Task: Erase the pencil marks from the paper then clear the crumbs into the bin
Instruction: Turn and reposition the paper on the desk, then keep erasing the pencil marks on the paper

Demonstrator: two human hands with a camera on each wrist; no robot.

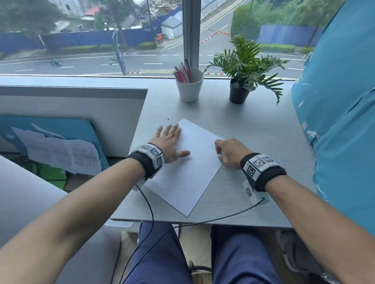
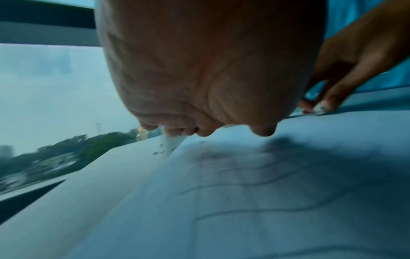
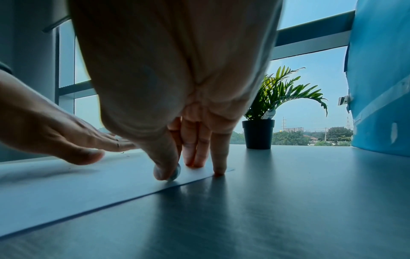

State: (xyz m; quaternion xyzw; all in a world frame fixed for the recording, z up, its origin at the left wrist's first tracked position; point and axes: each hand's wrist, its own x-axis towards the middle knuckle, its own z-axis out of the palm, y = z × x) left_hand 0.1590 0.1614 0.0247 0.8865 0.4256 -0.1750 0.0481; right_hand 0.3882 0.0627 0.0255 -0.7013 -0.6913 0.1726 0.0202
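Observation:
A white sheet of paper (image 1: 196, 165) lies slantwise on the grey table (image 1: 261, 136). Faint pencil lines (image 2: 244, 185) run across it. My left hand (image 1: 171, 138) lies flat on the paper's left edge with its fingers straight. Dark eraser crumbs (image 2: 158, 152) are scattered on the table just past those fingertips. My right hand (image 1: 228, 153) stands at the paper's right corner, its fingertips down on the sheet. Its thumb and a finger pinch a small pale eraser (image 3: 176, 173), which touches the paper near the edge.
A white cup of pens (image 1: 189, 86) and a potted plant (image 1: 242, 79) stand at the back by the window. A blue covered bulk (image 1: 348, 113) borders the table on the right, a grey partition (image 1: 73, 108) on the left. A lone crumb (image 1: 168, 119) lies beyond the paper.

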